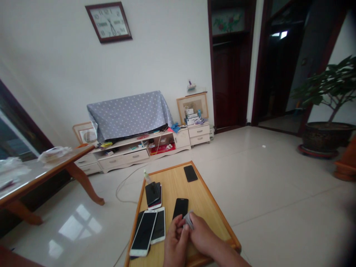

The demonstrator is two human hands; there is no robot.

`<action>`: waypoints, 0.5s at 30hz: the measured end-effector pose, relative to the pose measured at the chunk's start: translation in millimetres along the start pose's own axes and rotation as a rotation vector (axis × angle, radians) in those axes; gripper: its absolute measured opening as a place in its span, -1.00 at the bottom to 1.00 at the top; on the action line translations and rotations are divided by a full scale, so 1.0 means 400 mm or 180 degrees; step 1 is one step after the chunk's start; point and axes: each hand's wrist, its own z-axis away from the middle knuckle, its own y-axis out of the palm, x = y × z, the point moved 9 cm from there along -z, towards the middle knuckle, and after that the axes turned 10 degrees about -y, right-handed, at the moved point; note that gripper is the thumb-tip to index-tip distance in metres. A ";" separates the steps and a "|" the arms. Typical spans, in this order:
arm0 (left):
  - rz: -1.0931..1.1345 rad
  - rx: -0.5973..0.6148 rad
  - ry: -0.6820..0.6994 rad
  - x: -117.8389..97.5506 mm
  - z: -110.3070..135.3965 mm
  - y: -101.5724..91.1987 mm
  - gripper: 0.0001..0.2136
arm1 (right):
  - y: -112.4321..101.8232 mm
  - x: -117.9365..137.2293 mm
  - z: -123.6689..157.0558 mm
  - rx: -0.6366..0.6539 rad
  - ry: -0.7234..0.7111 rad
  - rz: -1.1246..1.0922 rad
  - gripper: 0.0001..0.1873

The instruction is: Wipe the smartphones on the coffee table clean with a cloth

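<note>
Your left hand (175, 243) and right hand (202, 230) meet at the bottom centre of the frame, with the fingers of both closed on a small grey-white cloth (189, 219), so your grip is clamped on it. The cloth looks thin, light and soft, so it should fold easily, and a pinch on any part of it ought to hold. You can't tell from this view whether it is dry or damp.

Just above your fingers lies a black phone (180, 207), its lower end almost at your hands. It rests on a wooden surface (201, 196) with an orange edge. Its glass face is likely slick and fragile, and the phone is fairly light but stiff, so the safest hold is probably along its long edges.

To the left of your hands, two white phones (144, 233) lie side by side, one partly over a darker phone. Above them sits a small stack of phones (152, 194). A lone black phone (190, 173) lies near the far corner, and a small bottle (147, 177) stands at the far left edge. A thin cable (122, 189) trails across the floor to the left.
</note>
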 end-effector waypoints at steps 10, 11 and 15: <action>0.0481 0.0199 -0.0549 0.040 -0.018 -0.036 -0.44 | 0.049 0.026 0.012 0.0290 -0.0242 0.0244 -0.85; 0.0437 0.0302 -0.0582 0.037 -0.017 -0.028 -0.47 | 0.051 0.021 0.014 0.0289 -0.0207 0.0301 -0.86; 0.0283 0.0403 -0.0639 0.027 -0.016 -0.024 -0.64 | 0.068 0.004 0.017 0.0306 -0.0146 0.0204 -0.84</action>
